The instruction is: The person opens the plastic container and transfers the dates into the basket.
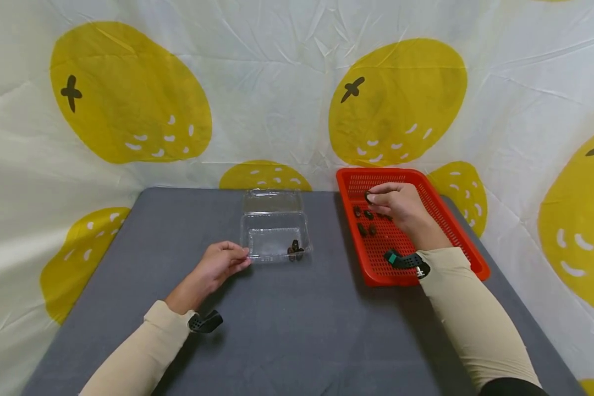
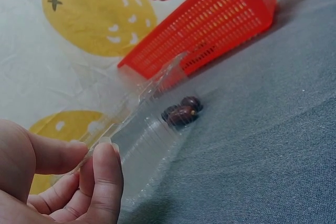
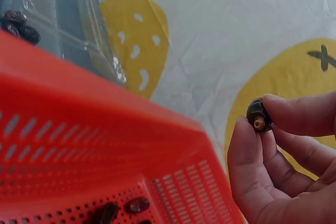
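A dark dried date (image 3: 258, 116) is pinched between the thumb and fingers of my right hand (image 1: 398, 206), raised over the red basket (image 1: 366, 269). Its pale stem end shows in the right wrist view. Several more dates (image 1: 363, 229) lie on the basket's floor, some partly hidden by the hand. My left hand (image 1: 221, 261) pinches the near left rim of a clear plastic clamshell box (image 1: 272, 234), whose lid (image 1: 272, 202) stands open at the back. A small cluster of dates (image 2: 182, 115) sits in the box's near right corner.
The grey table (image 1: 287, 330) carries both containers, the basket to the right of the box. Behind them hangs a white curtain (image 1: 272, 82) printed with yellow fruit shapes. Black straps (image 1: 205, 322) circle both wrists.
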Available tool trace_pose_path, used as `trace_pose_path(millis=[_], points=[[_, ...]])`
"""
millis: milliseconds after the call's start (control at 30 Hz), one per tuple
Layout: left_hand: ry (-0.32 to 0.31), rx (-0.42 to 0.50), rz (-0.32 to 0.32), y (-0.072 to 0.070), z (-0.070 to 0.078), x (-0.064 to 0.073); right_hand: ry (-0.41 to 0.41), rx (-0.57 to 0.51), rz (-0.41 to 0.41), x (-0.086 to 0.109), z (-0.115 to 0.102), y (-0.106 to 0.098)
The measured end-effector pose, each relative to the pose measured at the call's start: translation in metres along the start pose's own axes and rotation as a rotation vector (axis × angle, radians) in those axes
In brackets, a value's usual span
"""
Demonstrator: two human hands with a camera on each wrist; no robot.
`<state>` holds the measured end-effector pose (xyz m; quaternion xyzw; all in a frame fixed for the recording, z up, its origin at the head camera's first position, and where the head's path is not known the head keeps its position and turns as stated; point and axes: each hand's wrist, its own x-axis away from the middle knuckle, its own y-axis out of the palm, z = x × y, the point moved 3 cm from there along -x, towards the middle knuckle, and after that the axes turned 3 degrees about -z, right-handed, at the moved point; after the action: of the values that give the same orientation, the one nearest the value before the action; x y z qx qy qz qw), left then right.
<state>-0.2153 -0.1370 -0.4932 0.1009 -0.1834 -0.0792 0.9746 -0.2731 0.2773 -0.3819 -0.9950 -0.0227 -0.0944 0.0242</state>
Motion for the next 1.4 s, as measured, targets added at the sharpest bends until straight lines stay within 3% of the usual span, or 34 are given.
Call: trace_pose_path(millis=[233,633,1400], points=[[-0.015,-0.020,0.008,-0.002,-0.002,0.001,0.059,0.045,0.044,-0.010,0.008,-0.013],[-0.019,-0.014,0.015,-0.003,-0.002,0.001,0.093,0.065,0.110,-0.022,0.021,-0.030],[-0.020,-0.019,0.003,-0.002,0.000,-0.001,0.229,0.183,0.089,-0.033,0.047,-0.059]])
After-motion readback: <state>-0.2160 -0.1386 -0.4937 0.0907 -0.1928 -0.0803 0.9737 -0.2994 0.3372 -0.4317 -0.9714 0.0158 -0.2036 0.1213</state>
